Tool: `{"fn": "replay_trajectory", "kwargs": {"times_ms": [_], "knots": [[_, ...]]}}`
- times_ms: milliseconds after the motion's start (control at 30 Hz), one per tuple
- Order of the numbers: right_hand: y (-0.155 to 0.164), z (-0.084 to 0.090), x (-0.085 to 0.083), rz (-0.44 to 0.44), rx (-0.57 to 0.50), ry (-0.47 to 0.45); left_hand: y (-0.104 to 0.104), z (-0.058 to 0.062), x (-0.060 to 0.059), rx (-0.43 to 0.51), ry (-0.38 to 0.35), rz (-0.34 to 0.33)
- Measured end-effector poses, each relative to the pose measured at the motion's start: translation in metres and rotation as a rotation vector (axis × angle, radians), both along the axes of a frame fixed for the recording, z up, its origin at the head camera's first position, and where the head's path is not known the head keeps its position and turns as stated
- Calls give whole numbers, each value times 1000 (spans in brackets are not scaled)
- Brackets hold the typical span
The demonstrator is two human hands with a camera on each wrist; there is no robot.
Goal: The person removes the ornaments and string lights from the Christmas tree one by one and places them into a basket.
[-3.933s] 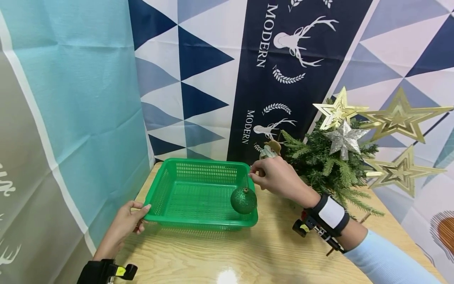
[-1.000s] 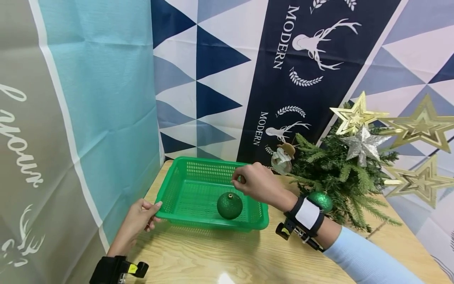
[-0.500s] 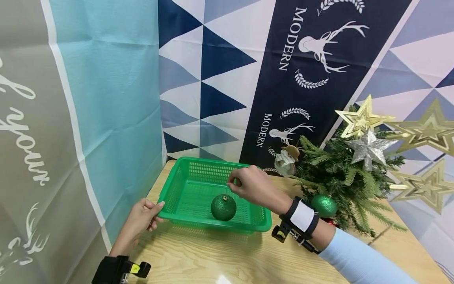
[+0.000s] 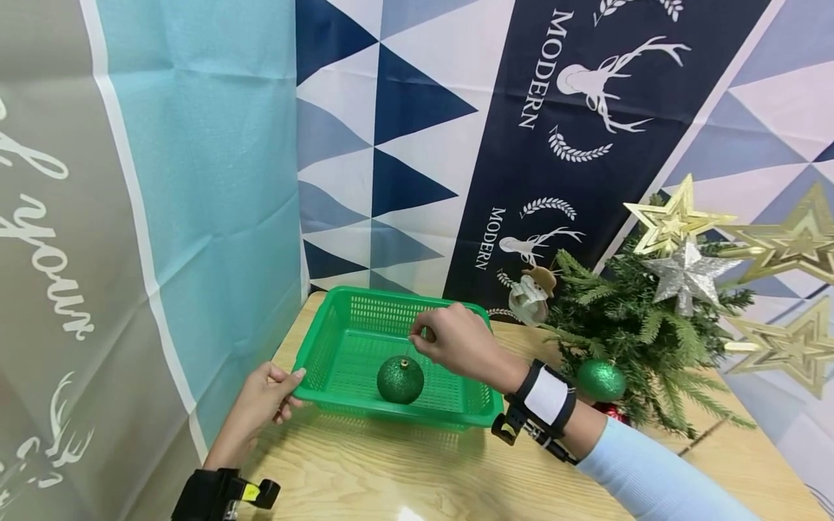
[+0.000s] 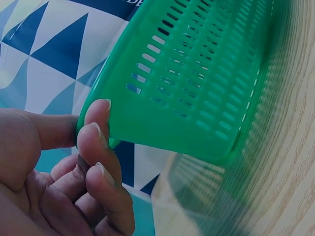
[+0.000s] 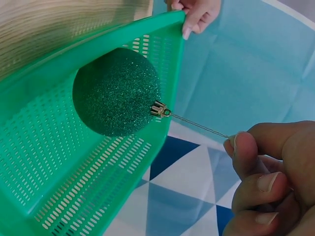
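On the wooden table (image 4: 417,470), left hand (image 4: 260,405) grips the basket (image 4: 339,340); right hand (image 4: 456,344) pinches the bauble (image 4: 400,379) string.

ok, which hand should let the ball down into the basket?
Right. The right hand already pinches the string of the ball over the basket; the left hand grips the basket's corner, likely steadying it.
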State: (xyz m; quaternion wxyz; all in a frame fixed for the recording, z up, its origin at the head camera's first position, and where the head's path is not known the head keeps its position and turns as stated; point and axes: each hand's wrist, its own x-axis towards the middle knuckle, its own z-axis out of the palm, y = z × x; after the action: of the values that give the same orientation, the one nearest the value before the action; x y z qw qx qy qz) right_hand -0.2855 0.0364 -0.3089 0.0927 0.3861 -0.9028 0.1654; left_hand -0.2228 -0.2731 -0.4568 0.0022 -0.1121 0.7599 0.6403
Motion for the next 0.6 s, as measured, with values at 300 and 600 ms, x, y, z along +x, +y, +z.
{"fn": "replay_trajectory", "kwargs": {"times_ms": [300,600], "knots": [[-7,-2,-2,7,0,12,1,0,-1,8,23,11],[-15,-8,-1,7,7,9,0,-1,-1,14,1,0]]}}
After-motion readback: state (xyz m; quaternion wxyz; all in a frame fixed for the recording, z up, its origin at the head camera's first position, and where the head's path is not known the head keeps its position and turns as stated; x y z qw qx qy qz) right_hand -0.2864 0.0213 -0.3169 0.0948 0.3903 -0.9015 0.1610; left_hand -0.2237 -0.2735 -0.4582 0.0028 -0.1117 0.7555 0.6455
